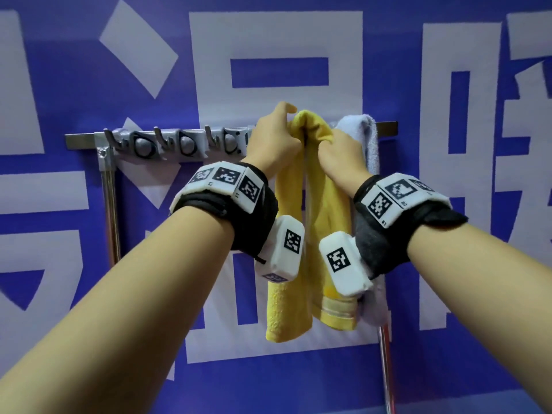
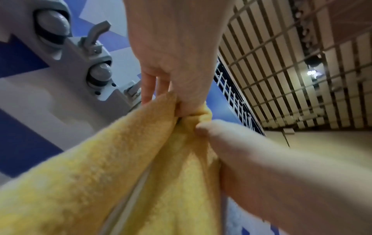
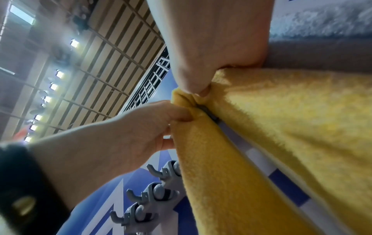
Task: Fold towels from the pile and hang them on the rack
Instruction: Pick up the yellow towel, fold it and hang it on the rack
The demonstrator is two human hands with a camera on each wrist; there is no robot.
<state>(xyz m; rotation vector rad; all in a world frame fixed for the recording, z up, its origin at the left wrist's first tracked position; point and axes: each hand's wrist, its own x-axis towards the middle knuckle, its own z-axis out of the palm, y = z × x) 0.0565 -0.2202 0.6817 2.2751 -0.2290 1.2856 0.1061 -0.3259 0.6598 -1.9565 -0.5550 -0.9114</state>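
A yellow towel (image 1: 286, 249) hangs in two long halves from a bunched fold at the level of the rack's top bar (image 1: 79, 141). My left hand (image 1: 288, 121) pinches the fold from the left. My right hand (image 1: 324, 141) grips it from the right, and the two hands nearly touch. The left wrist view shows my left hand (image 2: 181, 103) curled into the yellow towel (image 2: 110, 167). In the right wrist view my right hand (image 3: 194, 89) pinches the yellow towel (image 3: 281, 127) beside my left hand (image 3: 177, 116). The bar is hidden behind the fold.
A pale blue-white towel (image 1: 369, 138) is draped over the bar just right of my right hand. A row of grey hooks (image 1: 167, 143) fills the bar's left part, above the rack's left post (image 1: 111, 210). A blue and white banner (image 1: 268, 70) hangs close behind.
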